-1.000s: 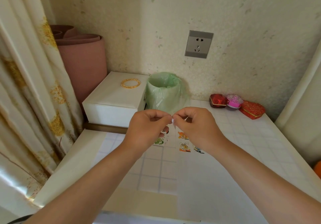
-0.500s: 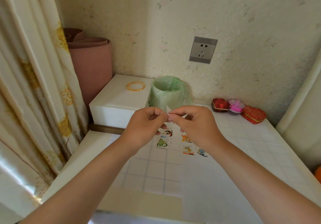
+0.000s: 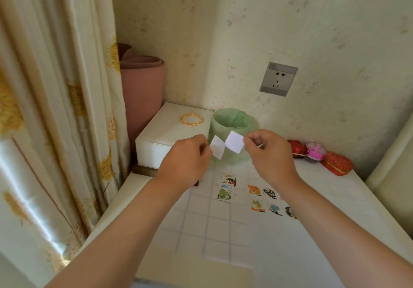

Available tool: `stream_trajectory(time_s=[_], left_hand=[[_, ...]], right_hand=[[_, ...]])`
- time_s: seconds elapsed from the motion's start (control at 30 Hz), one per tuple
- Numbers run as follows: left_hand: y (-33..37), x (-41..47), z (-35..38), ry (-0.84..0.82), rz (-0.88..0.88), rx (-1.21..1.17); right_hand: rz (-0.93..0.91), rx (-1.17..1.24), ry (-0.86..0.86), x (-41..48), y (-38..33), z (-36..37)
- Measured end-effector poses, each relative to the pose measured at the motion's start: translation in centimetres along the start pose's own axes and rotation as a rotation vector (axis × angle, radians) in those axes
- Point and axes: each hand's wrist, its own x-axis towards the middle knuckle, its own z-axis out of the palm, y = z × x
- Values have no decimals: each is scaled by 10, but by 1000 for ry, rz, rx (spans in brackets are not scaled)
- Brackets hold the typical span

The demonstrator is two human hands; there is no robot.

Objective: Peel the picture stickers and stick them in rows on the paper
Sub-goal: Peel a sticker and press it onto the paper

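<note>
The left hand (image 3: pixel 187 160) pinches the left slip (image 3: pixel 217 147) and the right hand (image 3: pixel 268 153) pinches the right slip (image 3: pixel 234 142), both slips hiding part of the green bin (image 3: pixel 232 122) at 12 o'clock. Stickers (image 3: pixel 257 191) lie on the paper (image 3: pixel 279 243) at 5 o'clock, a white box (image 3: pixel 165 135) at 10, and red tins (image 3: pixel 337 163) at 3.

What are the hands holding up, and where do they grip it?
The left hand pinches the left white piece by its left edge; the right hand pinches the right white piece by its right edge. Which is sticker: unclear.
</note>
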Motion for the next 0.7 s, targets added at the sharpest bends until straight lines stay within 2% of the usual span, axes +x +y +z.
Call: stream_trajectory(time_s=[0.23,0.43,0.5,0.7], left_hand=[[-7,14,-6,-20,-77,-106],[-12,22,1,-44,-113,-198],[-13,23,3,-51,-109,-214],[-8,20,8,-86,-91,-248]], right_hand=[[-83,-347,80,71,1,20],[-87,-663,-127,116,13,42],[-60,-626,-154,120,16,43],[46,-193,-164,76,-4,24]])
